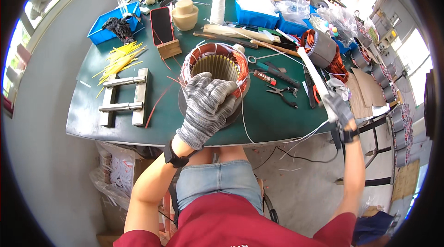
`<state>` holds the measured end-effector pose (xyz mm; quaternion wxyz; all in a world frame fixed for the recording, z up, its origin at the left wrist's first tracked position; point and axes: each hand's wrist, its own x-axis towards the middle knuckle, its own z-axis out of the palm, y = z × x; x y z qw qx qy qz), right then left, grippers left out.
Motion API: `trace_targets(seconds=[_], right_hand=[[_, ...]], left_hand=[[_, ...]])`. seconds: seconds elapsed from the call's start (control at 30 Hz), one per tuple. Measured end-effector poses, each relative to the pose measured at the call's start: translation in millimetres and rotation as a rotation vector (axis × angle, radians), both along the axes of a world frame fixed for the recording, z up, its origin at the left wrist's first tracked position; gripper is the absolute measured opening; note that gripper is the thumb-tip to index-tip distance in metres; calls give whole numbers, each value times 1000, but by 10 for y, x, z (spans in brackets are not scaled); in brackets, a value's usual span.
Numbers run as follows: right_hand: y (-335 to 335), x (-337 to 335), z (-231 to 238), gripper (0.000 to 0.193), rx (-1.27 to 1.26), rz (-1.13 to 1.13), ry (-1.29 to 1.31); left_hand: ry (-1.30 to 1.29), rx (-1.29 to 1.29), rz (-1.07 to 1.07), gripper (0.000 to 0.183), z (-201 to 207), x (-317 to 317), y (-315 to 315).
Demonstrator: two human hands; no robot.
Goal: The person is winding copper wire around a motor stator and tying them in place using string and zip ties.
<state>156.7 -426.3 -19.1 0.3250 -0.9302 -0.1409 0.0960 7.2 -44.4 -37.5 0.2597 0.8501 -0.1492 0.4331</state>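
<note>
A motor stator (215, 64) stands upright near the table's middle, with copper windings around its top and yellow liners in its slots. My left hand (206, 103), in a grey knit glove, is closed over the near rim, fingers bent toward the bore. White cord (243, 124) wraps part of the winding and hangs over the table's front edge toward my right hand. Off to the right, my gloved right hand (341, 110) is closed around the lower end of a long white strip (317, 78). The cord reaches that end; blur hides their exact contact.
Pliers (282, 95), a red-and-black utility knife (264, 78) and scissors lie right of the stator. Another wound stator (319, 48) lies farther right. To the left are a metal-bar stand (122, 94), yellow strips (121, 59) and a propped phone (162, 25). Blue bins (254, 15) line the back.
</note>
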Motion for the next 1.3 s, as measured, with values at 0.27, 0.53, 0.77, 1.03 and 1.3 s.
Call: trace_targets(seconds=[0.27,0.53,0.77,1.03,1.3], right_hand=[[694,-930,734,54,209,348,-329],[1114,-1251,484,55,-316,401,-769],[652,-575,12,52,167,40,-456],[836,-253,45,25,-280,42,-533],[2315,-404,777,27,-130,1029,-363]], left_hand=[[-16,71,-29,23,76,48,-54],[-42,142,-45,33,-8,50,-38],[-17,104,-144,27,47,58,120],[180,74,-286,33,259,-23,384],[287,242,-156,23,272,-32,342]])
